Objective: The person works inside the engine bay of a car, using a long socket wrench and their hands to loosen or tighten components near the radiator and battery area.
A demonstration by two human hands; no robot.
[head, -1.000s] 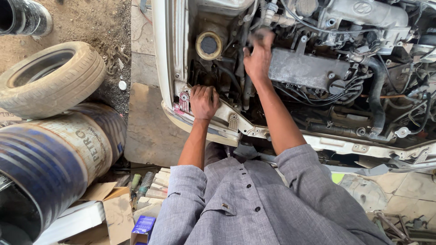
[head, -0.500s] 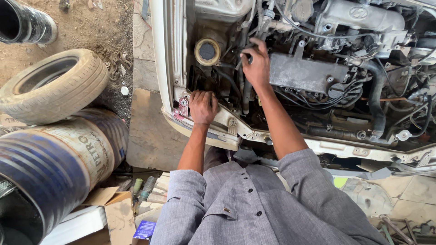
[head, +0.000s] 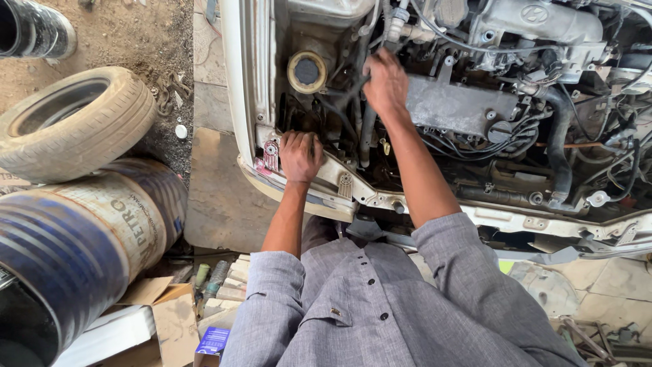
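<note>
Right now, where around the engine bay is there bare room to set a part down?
The flat slab between the blue drum and the car's front panel is bare. Dirt above the tyre is mostly open. The engine bay is crowded: hoses surround the right hand; the left hand rests on the panel.

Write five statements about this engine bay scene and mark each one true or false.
1. The left hand rests on the front edge of the engine bay. True.
2. The right hand is reaching among the black hoses deeper in the bay. True.
3. The tyre is mounted on the car. False: it lies loose on the dirt ground, beside the car.
4. The person wears a grey shirt with rolled-back sleeves. True.
5. The blue drum stands to the person's right. False: it lies to their left, below the tyre.
</note>
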